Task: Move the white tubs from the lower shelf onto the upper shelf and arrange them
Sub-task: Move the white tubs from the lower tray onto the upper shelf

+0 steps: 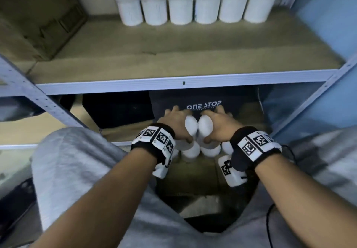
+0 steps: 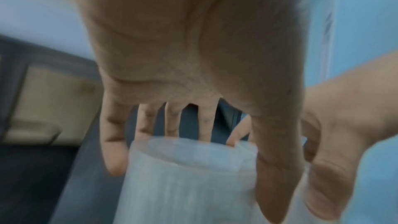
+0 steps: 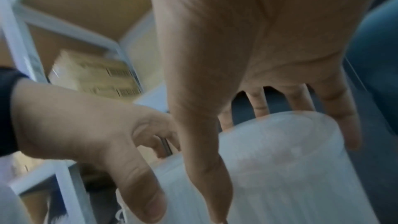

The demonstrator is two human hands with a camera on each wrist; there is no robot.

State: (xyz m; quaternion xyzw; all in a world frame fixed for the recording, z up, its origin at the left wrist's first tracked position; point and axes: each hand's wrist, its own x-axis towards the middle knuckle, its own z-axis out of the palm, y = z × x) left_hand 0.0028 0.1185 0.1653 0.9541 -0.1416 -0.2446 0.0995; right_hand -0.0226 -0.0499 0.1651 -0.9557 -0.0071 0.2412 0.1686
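Several white tubs [image 1: 207,6] stand in a row at the back of the upper shelf [image 1: 173,60]. Down at the lower shelf my left hand [image 1: 174,124] grips one white tub [image 1: 191,126] from above, and my right hand [image 1: 220,125] grips a second white tub [image 1: 205,126]; the two tubs touch side by side. In the left wrist view the fingers [image 2: 112,142] reach past the tub [image 2: 189,176] and the thumb lies on its side. The right wrist view shows the same grip on its tub [image 3: 290,168]. More white tubs [image 1: 191,152] stand below the hands, partly hidden.
A black box [image 1: 202,100] marked ONE STOP sits behind the hands on the lower shelf. The upper shelf's pale front rail [image 1: 135,86] runs just above them. A cardboard box [image 1: 38,15] fills the upper shelf's left end. A blue wall [image 1: 328,35] closes the right side.
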